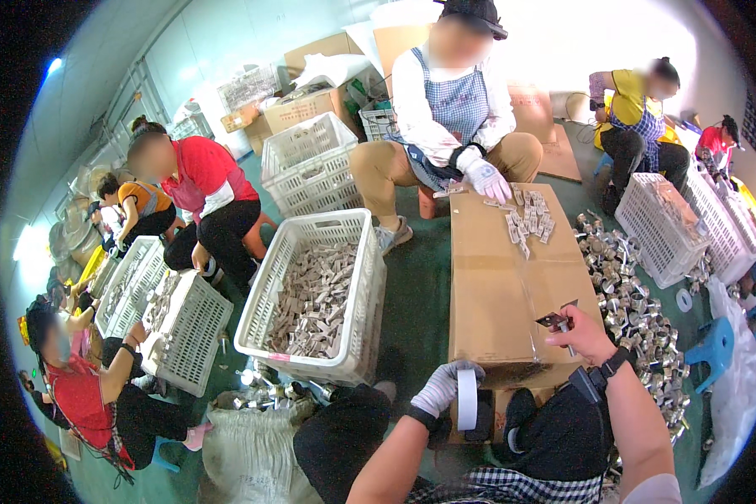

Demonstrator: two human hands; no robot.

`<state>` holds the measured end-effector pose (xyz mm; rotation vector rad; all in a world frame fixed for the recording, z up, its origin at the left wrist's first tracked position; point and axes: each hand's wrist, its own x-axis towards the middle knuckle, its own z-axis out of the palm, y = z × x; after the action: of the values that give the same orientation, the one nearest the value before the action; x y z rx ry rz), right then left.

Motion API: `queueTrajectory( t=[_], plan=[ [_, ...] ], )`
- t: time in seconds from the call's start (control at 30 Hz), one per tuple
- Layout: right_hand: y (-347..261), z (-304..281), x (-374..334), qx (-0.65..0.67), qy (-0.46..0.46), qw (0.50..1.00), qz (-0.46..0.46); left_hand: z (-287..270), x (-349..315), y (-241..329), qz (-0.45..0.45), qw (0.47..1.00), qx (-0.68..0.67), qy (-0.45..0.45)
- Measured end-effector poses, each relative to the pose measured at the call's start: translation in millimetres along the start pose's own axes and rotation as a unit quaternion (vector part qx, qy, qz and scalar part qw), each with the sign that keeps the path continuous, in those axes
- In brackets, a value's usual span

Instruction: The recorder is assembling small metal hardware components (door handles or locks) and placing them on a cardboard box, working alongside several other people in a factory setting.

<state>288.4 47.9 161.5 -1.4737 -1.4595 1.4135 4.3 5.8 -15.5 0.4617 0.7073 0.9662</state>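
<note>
- Small dark flat metal piece [552,320]: at the right hand's fingertips, above the near right part of the box top; small silvery part [565,334] just below it, same hand.
- Right hand [588,336]: bare, black watch on wrist, thumb and fingers closed on the metal piece.
- White roll, tape-like [467,403]: at the left hand, just off the box's near edge, broad outer band toward camera.
- Left hand [445,388]: pale knit glove, fingers curled against the roll, gripping it; fingertips partly hidden.
- Large brown cardboard box [491,294]: in front of the person, flat top used as work surface.
- Loose cluster of small pale flat pieces [531,220]: far end of the box top.
- Co-worker in blue checked apron [445,92]: seated across; white-gloved hand [487,178] over the box's far edge, by the pieces. Cannot tell finger grip.
- White slatted plastic crate [376,294]: left of box, filled with similar pale pieces [315,294].
- Pale woven sack [256,454]: lower left, silvery metal parts at its mouth.
- Heap of silvery metal parts [643,328]: floor, right of box.
- Blue plastic stool [714,349]: right of heap.
</note>
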Motion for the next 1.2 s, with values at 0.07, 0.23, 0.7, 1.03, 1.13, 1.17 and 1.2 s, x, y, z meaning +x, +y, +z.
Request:
queueTrajectory(
  t=[0.07,0.23,0.7,1.03,1.13,1.17,1.2],
  plan=[
    [1,-1,0,0.002,-0.004,1.0,0.0,0,-1,-1,0.02,0.999,0.035,-0.004],
    [1,-2,-1,-0.013,-0.001,1.0,-0.007,4,-3,7,-0.026,0.999,-0.038,0.003],
    [-4,-6,-5,-0.079,-0.014,0.997,0.01,-13,4,-4,0.036,0.993,0.096,-0.065],
    [-10,-3,-4,-0.082,-0.028,0.996,0.017,-9,-1,1,0.047,0.985,0.156,-0.063],
    [-7,-4,-3,-0.082,-0.025,0.996,0.01,-3,-5,4,0.055,0.982,0.169,-0.058],
    [-4,-4,-4,-0.082,-0.025,0.996,0.007,0,-6,5,0.052,0.984,0.162,-0.057],
    [-5,-4,-4,-0.076,-0.03,0.997,0.002,5,-9,9,0.05,0.985,0.158,-0.054]
  ],
)
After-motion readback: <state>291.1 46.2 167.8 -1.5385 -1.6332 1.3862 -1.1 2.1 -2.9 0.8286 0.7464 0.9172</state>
